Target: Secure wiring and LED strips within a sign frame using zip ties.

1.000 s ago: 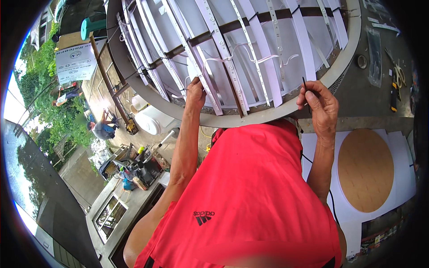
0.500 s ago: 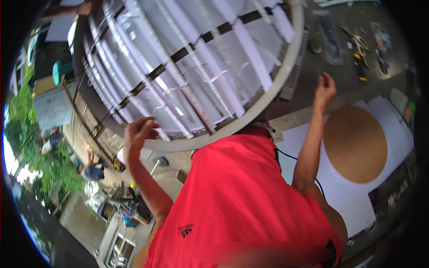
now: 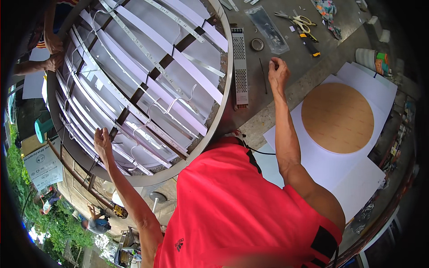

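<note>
A large round frame (image 3: 138, 180) is sitting before the person in the red top (image 3: 232, 196), its grey rim enclosing rows of pale LED strips (image 3: 126, 31) that are running over a dark crossbar (image 3: 137, 94). A thin white wire (image 3: 166, 110) is looping across the strips inside the frame.

The left hand (image 3: 103, 144) is reaching over the frame's near-left rim, its bent fingers hovering at or touching the strips by the crossbar. The right hand (image 3: 279, 75) is hanging over the grey tabletop (image 3: 248, 94) to the right of the frame, fingers loosely curling, just beside a thin black stick (image 3: 263, 76). Both sets of fingertips are showing too small here, so I cannot tell whether either is pinching anything.

Along the frame's right rim, a perforated metal box (image 3: 240, 67) is lying lengthwise. Farther right of the frame, a tape roll (image 3: 257, 44), a clear plastic bag (image 3: 268, 30), scissors (image 3: 304, 21) and a black-and-yellow cutter (image 3: 309, 44) are resting on the tabletop. To the frame's lower right, a round brown board (image 3: 337, 118) is lying on white sheets (image 3: 357, 183).

At the frame's upper-left rim, a co-worker's hands (image 3: 54, 61) are resting close together.
</note>
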Demonstrator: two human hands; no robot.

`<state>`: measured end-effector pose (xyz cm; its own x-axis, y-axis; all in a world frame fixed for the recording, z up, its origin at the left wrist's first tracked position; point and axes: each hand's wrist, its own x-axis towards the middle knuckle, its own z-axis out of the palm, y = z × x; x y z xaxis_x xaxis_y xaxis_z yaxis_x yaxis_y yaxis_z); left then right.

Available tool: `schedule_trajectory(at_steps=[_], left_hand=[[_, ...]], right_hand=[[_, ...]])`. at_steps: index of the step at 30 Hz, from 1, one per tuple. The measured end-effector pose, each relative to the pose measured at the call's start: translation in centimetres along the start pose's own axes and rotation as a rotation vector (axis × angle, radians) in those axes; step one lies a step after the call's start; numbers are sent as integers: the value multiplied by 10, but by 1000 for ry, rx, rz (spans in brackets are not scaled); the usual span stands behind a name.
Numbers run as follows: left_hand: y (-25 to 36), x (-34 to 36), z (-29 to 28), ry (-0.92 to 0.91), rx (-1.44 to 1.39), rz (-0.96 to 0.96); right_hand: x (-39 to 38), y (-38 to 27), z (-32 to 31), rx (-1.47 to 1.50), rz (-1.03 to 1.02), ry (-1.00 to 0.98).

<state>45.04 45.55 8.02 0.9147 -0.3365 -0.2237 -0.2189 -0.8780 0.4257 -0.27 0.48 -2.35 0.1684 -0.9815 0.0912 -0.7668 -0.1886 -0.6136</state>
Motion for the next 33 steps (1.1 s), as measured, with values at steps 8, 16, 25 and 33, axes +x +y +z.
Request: schedule_trajectory(at_steps=[8, 16, 25, 33], left_hand=[[-8, 4, 5, -44, -207, -23], [19, 9, -16, 192, -290, -13], [-8, -16, -105, 273, -341, -1], [11, -55, -89, 285, -634, 3]], right_hand=[[84, -8, -17, 113, -182, 29], [110, -132, -16, 454, -225, -298], [62, -289, 35, 306, -589, -565], [-12, -408, 125, 228, -936, -727]])
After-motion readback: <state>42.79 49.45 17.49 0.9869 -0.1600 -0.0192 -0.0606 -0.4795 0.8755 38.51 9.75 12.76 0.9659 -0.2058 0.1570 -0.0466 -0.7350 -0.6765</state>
